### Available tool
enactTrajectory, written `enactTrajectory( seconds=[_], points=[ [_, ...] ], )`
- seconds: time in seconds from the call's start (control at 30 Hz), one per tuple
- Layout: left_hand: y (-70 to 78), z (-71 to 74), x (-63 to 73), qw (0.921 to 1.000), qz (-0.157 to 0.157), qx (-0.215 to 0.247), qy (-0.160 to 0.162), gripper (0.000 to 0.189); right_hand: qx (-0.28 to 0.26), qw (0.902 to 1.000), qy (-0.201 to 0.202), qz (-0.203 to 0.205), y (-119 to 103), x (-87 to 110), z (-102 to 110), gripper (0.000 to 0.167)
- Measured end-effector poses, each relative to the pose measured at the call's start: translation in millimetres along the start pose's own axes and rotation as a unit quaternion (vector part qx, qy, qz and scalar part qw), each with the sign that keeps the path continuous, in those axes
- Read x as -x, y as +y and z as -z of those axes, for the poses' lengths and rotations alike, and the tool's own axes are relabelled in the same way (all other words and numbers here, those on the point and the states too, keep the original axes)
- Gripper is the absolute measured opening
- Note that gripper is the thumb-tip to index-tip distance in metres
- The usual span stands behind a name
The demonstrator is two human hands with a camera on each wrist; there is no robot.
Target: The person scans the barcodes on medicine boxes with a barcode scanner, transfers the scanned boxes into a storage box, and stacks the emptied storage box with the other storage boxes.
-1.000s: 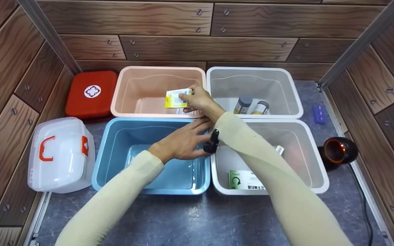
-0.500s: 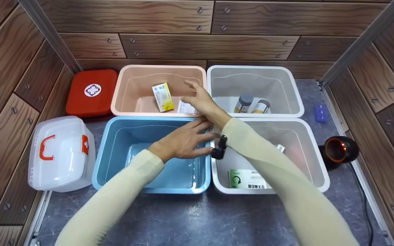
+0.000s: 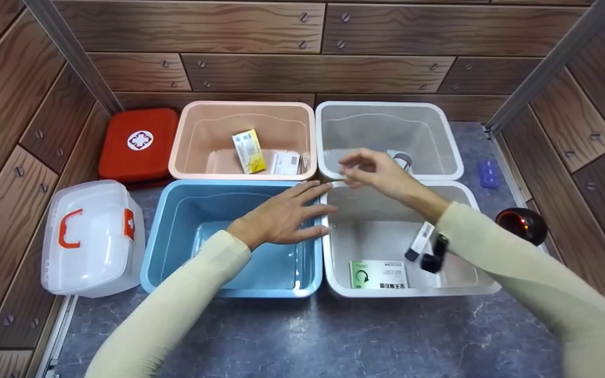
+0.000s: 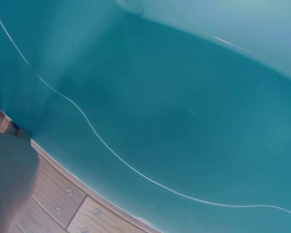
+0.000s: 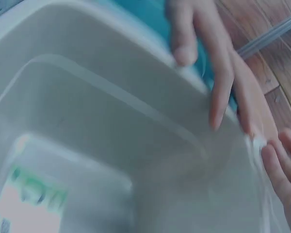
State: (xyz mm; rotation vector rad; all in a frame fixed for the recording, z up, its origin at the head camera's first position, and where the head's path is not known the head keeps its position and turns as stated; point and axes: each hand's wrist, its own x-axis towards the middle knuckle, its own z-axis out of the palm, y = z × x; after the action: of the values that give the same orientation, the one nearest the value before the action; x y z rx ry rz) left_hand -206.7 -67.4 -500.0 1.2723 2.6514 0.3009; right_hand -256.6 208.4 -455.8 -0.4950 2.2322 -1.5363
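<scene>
Right hand (image 3: 385, 174), empty, slack-fingered, has withdrawn from peach bin (image 3: 197, 134), yellow box (image 3: 250, 151) seemingly placed therein by near edge; left hand (image 3: 284, 214) spread at right edge of blue bin (image 3: 213, 203).

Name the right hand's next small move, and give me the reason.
Probably lower the right hand into the near grey bin, towards the green-and-white box. The hand appears to hold nothing and hovers near that bin's far rim, while the box lies on the bin's floor with nothing seen on top of it.
</scene>
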Motion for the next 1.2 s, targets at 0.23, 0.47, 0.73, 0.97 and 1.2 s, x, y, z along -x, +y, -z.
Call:
enactTrajectory(
  seconds=[0.23,0.47,0.73,0.97,1.2],
  points=[
    [-0.5,0.6,-0.4,1.0000,0.002,0.001,0.000,0.068,0.018,0.9943,-0.105,-0.012,33,37.3,22,0.033],
    [-0.2,0.9,0.1,1.0000,0.000,-0.004,0.005,0.068,0.128,0.9704,-0.203,-0.027,67,49.0,7,0.031],
    [2.3,1.3,-2.1,1.0000,0.003,0.002,-0.002,0.069,0.238,0.9215,-0.291,-0.099,99,63.3,4,0.052],
    [0.3,2.1,0.2,1.0000,0.007,0.003,0.001,0.070,0.207,0.9120,-0.330,-0.128,110,76.9,4,0.052],
    [1.0,0.7,0.3,0.9999,0.009,0.005,0.001,0.069,0.227,0.9152,-0.316,-0.104,114,78.7,-1,0.046]
  ],
)
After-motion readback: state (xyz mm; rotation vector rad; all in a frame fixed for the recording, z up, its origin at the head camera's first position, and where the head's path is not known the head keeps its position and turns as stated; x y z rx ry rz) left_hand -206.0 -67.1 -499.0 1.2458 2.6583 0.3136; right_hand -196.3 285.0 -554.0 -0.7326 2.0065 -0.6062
